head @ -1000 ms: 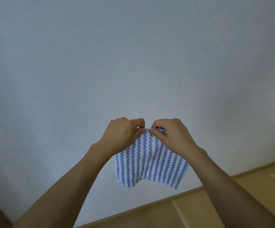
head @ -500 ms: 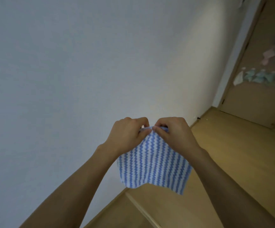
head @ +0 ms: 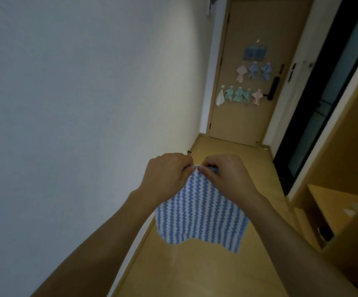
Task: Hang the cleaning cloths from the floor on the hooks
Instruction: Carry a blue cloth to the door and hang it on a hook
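A blue-and-white zigzag-striped cleaning cloth (head: 199, 215) hangs in the air in front of me. My left hand (head: 165, 176) and my right hand (head: 227, 176) both pinch its top edge, fingertips almost touching. At the far end of the corridor, several cloths (head: 238, 94) in white, teal, pink and blue hang in two rows on a wooden door (head: 257, 116). The hooks themselves are too small to make out.
A white wall (head: 88, 103) runs along my left. The wooden floor (head: 227, 151) leads to the door. A dark glass sliding door (head: 323, 103) and a wooden cabinet (head: 334, 200) with an open shelf stand on the right.
My view has swung right from the blank wall to face down the corridor, bringing the door with hung cloths into sight. Both hands keep the same pinch on the striped cloth.
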A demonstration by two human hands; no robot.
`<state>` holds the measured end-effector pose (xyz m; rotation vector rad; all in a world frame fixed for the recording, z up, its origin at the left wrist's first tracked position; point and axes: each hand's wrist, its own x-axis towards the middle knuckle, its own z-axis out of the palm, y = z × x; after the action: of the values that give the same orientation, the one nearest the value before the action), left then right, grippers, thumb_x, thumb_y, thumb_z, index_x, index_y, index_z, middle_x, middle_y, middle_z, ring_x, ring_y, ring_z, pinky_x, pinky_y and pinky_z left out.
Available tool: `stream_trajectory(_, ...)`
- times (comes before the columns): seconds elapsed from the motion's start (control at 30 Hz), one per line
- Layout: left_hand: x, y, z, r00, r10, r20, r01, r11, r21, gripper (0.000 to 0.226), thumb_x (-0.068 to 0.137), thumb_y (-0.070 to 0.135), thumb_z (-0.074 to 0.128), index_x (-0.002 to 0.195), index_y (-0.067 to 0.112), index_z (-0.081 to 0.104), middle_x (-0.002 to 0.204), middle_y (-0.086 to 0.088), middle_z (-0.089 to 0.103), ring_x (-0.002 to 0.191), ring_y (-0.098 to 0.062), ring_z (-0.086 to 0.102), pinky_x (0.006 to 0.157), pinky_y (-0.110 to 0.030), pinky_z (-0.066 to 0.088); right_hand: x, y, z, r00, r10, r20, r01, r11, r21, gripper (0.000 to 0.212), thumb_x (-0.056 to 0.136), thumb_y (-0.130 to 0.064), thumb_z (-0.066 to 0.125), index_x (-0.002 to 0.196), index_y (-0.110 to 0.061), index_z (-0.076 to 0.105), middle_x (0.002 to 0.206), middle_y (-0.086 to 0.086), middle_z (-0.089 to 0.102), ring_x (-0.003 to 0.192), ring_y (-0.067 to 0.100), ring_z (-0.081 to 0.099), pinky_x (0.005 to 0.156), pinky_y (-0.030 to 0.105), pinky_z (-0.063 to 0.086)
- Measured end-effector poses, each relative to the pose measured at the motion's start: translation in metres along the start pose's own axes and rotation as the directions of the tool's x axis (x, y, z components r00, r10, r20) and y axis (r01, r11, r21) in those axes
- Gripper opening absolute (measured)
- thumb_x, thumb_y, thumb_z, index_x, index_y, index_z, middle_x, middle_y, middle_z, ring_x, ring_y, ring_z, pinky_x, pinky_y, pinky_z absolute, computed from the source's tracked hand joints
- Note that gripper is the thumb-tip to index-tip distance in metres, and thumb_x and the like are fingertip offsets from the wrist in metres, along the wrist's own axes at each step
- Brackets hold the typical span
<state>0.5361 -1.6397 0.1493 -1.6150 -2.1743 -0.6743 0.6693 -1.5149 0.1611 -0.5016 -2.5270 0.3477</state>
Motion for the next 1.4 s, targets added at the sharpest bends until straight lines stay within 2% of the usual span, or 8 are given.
stream_trajectory(0.23, 0.101, -0.028, 0.045, 0.996, 0.092, -0.001, -0.092, 0.994, -0.056, 0.029, 0.099, 0.045, 0.044, 0.095, 0.027, 0.066, 0.088, 0.007, 0.068, 0.079, -0.014, 0.062, 0.066, -0.035, 0.049, 0.064, 0.055, 0.006, 0.985, 0.137, -0.108, -0.144, 0.988, -0.057, 0.02, 0.095, -0.034, 0.056, 0.085, -0.023, 0.07, 0.078, -0.007, 0.067, 0.071, 0.01, 0.058, 0.065, 0.038, 0.05)
stream_trajectory(0.4, 0.164, -0.036, 0.079, 0.992, 0.126, -0.029, -0.129, 0.987, -0.096, 0.027, 0.1, 0.042, 0.045, 0.093, 0.026, 0.065, 0.086, 0.008, 0.067, 0.079, -0.015, 0.061, 0.065, -0.033, 0.046, 0.108, 0.097, 0.004, 0.975, 0.158, -0.155, -0.175, 0.979, -0.102, 0.02, 0.095, -0.032, 0.057, 0.084, -0.022, 0.069, 0.076, -0.006, 0.066, 0.07, 0.013, 0.058, 0.064, 0.04, 0.05)
stream_trajectory(0.5, 0.199, -0.042, 0.103, 0.99, 0.132, -0.041, -0.136, 0.985, -0.103, 0.025, 0.099, 0.042, 0.047, 0.087, 0.026, 0.062, 0.078, 0.012, 0.057, 0.074, -0.014, 0.057, 0.061, -0.03, 0.039, 0.134, 0.129, 0.007, 0.972, 0.156, -0.174, -0.176, 0.978, -0.109, 0.021, 0.096, -0.032, 0.057, 0.081, -0.022, 0.068, 0.07, -0.007, 0.063, 0.064, 0.009, 0.054, 0.061, 0.039, 0.048)
stream_trajectory(0.6, 0.236, -0.045, 0.125, 0.988, 0.14, -0.067, -0.145, 0.987, -0.076, 0.026, 0.099, 0.042, 0.046, 0.079, 0.027, 0.052, 0.072, 0.014, 0.047, 0.07, -0.013, 0.052, 0.058, -0.029, 0.035, 0.163, 0.163, 0.008, 0.97, 0.148, -0.194, -0.172, 0.979, -0.109, 0.023, 0.095, -0.033, 0.058, 0.077, -0.023, 0.067, 0.065, -0.011, 0.057, 0.06, 0.005, 0.05, 0.058, 0.035, 0.046)
stream_trajectory(0.83, 0.347, -0.047, 0.174, 0.989, 0.13, -0.073, -0.13, 0.991, -0.004, 0.027, 0.1, 0.043, 0.042, 0.092, 0.023, 0.059, 0.079, 0.006, 0.064, 0.074, -0.017, 0.06, 0.065, -0.039, 0.051, 0.248, 0.254, -0.003, 0.972, 0.114, -0.207, -0.141, 0.983, -0.12, 0.024, 0.095, -0.036, 0.058, 0.08, -0.021, 0.069, 0.071, -0.008, 0.064, 0.067, 0.009, 0.056, 0.06, 0.027, 0.045)
stream_trajectory(0.93, 0.398, -0.045, 0.199, 0.99, 0.115, -0.085, -0.116, 0.993, -0.001, 0.026, 0.1, 0.042, 0.042, 0.092, 0.022, 0.057, 0.077, 0.005, 0.063, 0.072, -0.02, 0.06, 0.065, -0.04, 0.052, 0.284, 0.298, -0.011, 0.975, 0.088, -0.203, -0.109, 0.99, -0.094, 0.021, 0.095, -0.034, 0.059, 0.079, -0.022, 0.067, 0.067, -0.013, 0.055, 0.062, 0.003, 0.048, 0.054, 0.014, 0.032)
stream_trajectory(1.13, 0.48, -0.048, 0.253, 0.992, 0.095, -0.083, -0.101, 0.993, -0.067, 0.028, 0.097, 0.053, 0.044, 0.098, 0.028, 0.057, 0.076, 0.005, 0.064, 0.071, -0.018, 0.061, 0.065, -0.038, 0.053, 0.35, 0.373, -0.011, 0.974, 0.066, -0.215, -0.089, 0.991, -0.097, 0.02, 0.094, -0.029, 0.061, 0.074, -0.024, 0.061, 0.063, -0.014, 0.046, 0.059, 0.003, 0.043, 0.057, 0.021, 0.027)
stream_trajectory(1.4, 0.579, -0.069, 0.326, 0.98, 0.158, -0.118, -0.171, 0.98, -0.106, 0.028, 0.098, 0.05, 0.045, 0.089, 0.027, 0.057, 0.071, 0.008, 0.061, 0.066, -0.016, 0.058, 0.058, -0.035, 0.051, 0.427, 0.462, 0.005, 0.971, 0.083, -0.226, -0.121, 0.98, -0.159, 0.02, 0.093, -0.033, 0.06, 0.079, -0.022, 0.068, 0.068, -0.012, 0.054, 0.064, 0.009, 0.051, 0.058, 0.028, 0.039)
